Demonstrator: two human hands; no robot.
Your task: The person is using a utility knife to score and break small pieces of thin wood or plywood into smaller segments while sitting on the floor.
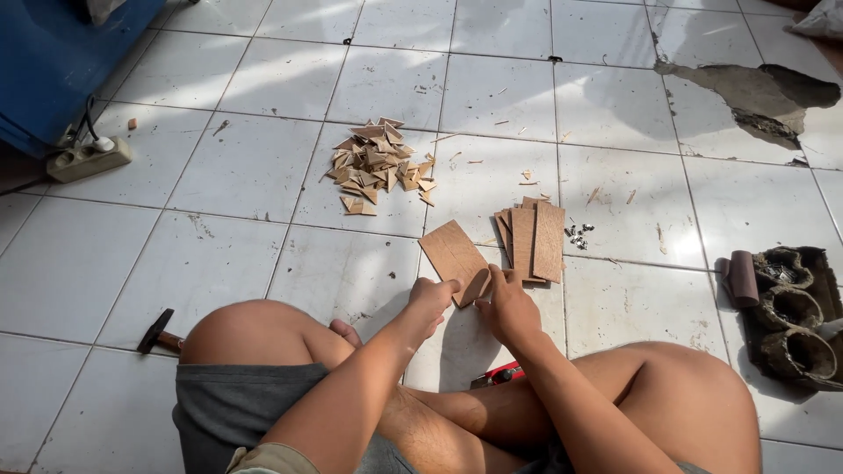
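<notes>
Left hand [432, 297] fingers curled closed around the near edge of a small wood piece [475, 286]; right hand [507, 303] pinches the same piece from the other side, thumb up. Piece held just above the floor tiles [263, 167], touching the near corner of a flat wooden board [452, 250]. Just right of that board: stack of wooden slats [533, 239], then small dark screws [579, 236]. Beyond the board, a heap of triangular offcuts [378, 167]. Well left of it, a hammer [158, 332] by the knee. Far right of it, worn shoes [790, 316].
</notes>
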